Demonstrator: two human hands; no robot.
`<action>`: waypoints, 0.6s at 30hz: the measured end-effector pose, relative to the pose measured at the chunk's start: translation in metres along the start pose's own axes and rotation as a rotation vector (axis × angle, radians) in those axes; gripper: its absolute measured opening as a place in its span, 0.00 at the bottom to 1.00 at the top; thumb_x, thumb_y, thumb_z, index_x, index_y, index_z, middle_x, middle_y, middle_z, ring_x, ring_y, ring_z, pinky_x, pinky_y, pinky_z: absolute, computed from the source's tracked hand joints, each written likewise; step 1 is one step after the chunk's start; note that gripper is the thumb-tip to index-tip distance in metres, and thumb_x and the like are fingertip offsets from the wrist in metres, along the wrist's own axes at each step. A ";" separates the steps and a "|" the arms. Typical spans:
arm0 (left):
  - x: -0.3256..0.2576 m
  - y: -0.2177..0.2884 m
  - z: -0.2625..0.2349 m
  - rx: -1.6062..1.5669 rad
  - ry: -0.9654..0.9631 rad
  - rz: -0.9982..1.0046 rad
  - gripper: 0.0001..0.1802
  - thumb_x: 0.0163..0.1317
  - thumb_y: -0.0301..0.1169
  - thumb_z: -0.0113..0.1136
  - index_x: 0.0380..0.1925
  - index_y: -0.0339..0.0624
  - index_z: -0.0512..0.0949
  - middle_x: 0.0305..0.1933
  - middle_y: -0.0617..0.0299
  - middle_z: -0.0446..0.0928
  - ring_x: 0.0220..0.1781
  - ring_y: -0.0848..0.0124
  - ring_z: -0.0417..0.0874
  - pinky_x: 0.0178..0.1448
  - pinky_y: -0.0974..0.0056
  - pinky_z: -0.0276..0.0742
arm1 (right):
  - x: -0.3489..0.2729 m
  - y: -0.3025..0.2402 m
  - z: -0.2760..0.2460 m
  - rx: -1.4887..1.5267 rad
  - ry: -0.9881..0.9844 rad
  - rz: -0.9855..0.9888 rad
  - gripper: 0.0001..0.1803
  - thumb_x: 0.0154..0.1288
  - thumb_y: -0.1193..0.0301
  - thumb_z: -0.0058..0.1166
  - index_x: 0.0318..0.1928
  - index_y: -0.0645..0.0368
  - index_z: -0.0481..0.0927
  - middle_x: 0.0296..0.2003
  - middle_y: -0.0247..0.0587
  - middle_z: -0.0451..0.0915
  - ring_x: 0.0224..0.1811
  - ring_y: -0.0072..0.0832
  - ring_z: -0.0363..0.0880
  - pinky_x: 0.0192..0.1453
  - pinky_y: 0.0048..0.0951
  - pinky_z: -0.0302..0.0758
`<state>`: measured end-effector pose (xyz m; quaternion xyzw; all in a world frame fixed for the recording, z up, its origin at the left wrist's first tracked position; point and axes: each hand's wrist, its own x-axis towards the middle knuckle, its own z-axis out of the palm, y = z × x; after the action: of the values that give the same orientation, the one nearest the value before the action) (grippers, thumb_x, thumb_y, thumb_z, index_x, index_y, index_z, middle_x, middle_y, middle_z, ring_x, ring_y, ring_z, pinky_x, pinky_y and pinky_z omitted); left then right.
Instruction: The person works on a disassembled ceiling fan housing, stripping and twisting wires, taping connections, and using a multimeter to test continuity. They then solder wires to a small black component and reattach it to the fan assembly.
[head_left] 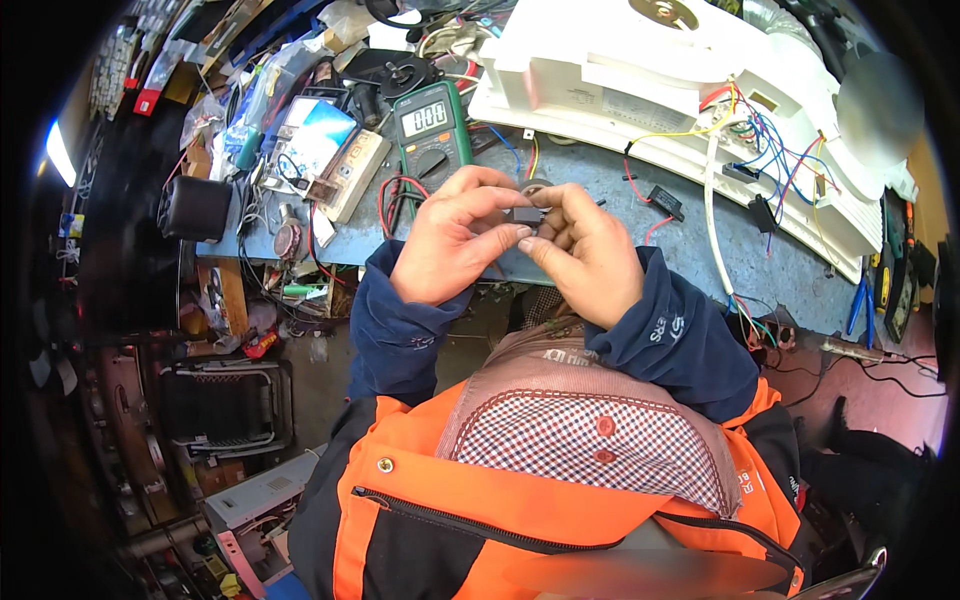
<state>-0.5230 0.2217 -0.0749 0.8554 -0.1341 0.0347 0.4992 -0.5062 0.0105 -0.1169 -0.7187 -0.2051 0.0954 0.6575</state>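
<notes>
A small dark grey rectangular block, which looks like an electronic component, is held over the front of the blue workbench. My left hand pinches it between thumb and fingers. At its other end, my right hand is closed with thumb and fingertips on it, beside thin silvery bits that look like leads. The curled fingers partly hide the block. Behind my left hand lies a green multimeter with its display lit and red and black leads beside it. Right of my hands lies a black block with red wires.
A large white appliance housing with loose coloured wires fills the back right. Left are a beige box, plastic bags and clutter. Pliers with blue handles are at the right edge. A folded chair stands lower left.
</notes>
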 end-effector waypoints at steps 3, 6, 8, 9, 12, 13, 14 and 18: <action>0.005 -0.005 0.003 0.070 0.130 -0.061 0.17 0.72 0.22 0.72 0.59 0.34 0.84 0.51 0.63 0.82 0.37 0.82 0.80 0.39 0.72 0.76 | 0.006 0.017 -0.006 0.038 0.127 0.029 0.13 0.71 0.75 0.67 0.52 0.64 0.83 0.29 0.42 0.85 0.28 0.27 0.85 0.35 0.33 0.80; 0.017 -0.030 -0.009 0.477 0.616 -0.081 0.09 0.73 0.31 0.73 0.41 0.36 0.88 0.32 0.64 0.83 0.28 0.73 0.81 0.34 0.65 0.77 | 0.008 0.024 -0.013 0.044 0.199 0.081 0.07 0.75 0.77 0.65 0.49 0.65 0.82 0.30 0.35 0.83 0.30 0.19 0.79 0.35 0.26 0.76; 0.021 -0.032 -0.022 0.873 0.689 -0.140 0.19 0.71 0.41 0.76 0.29 0.36 0.85 0.33 0.54 0.84 0.29 0.58 0.83 0.36 0.54 0.79 | 0.011 0.025 -0.014 0.038 0.279 0.096 0.07 0.72 0.76 0.66 0.47 0.63 0.83 0.28 0.40 0.85 0.27 0.23 0.81 0.33 0.31 0.77; 0.024 -0.040 -0.024 0.991 0.661 -0.140 0.27 0.68 0.51 0.76 0.24 0.37 0.82 0.32 0.48 0.83 0.33 0.46 0.83 0.40 0.45 0.78 | 0.012 0.027 -0.015 0.045 0.293 0.087 0.07 0.72 0.75 0.66 0.46 0.63 0.83 0.29 0.39 0.85 0.27 0.23 0.80 0.33 0.30 0.77; 0.026 -0.052 -0.006 1.134 0.658 -0.221 0.30 0.69 0.56 0.73 0.23 0.39 0.82 0.35 0.47 0.81 0.40 0.43 0.84 0.44 0.41 0.79 | 0.014 0.030 -0.011 -0.028 0.324 0.020 0.09 0.71 0.74 0.67 0.47 0.62 0.83 0.29 0.37 0.84 0.25 0.20 0.78 0.32 0.29 0.75; 0.027 -0.051 -0.001 1.117 0.645 -0.303 0.30 0.71 0.57 0.70 0.25 0.39 0.85 0.39 0.46 0.81 0.46 0.41 0.84 0.47 0.39 0.80 | 0.014 0.031 -0.012 -0.012 0.319 0.032 0.09 0.71 0.74 0.68 0.47 0.63 0.83 0.29 0.36 0.84 0.25 0.19 0.77 0.32 0.28 0.74; 0.029 -0.050 0.000 1.115 0.639 -0.348 0.30 0.71 0.58 0.69 0.28 0.40 0.87 0.41 0.46 0.82 0.48 0.42 0.84 0.49 0.38 0.80 | 0.014 0.033 -0.012 0.004 0.314 0.043 0.10 0.71 0.74 0.68 0.48 0.63 0.83 0.29 0.36 0.83 0.25 0.18 0.76 0.31 0.28 0.74; 0.038 -0.045 0.004 1.089 0.596 -0.515 0.31 0.73 0.59 0.63 0.39 0.39 0.92 0.48 0.45 0.82 0.56 0.43 0.82 0.57 0.37 0.81 | 0.011 0.026 -0.013 -0.028 0.271 0.050 0.11 0.69 0.76 0.69 0.49 0.63 0.83 0.29 0.34 0.82 0.24 0.16 0.74 0.30 0.25 0.71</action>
<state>-0.4745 0.2320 -0.1073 0.9436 0.2544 0.2121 0.0045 -0.4864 0.0016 -0.1393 -0.7390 -0.0977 0.0111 0.6665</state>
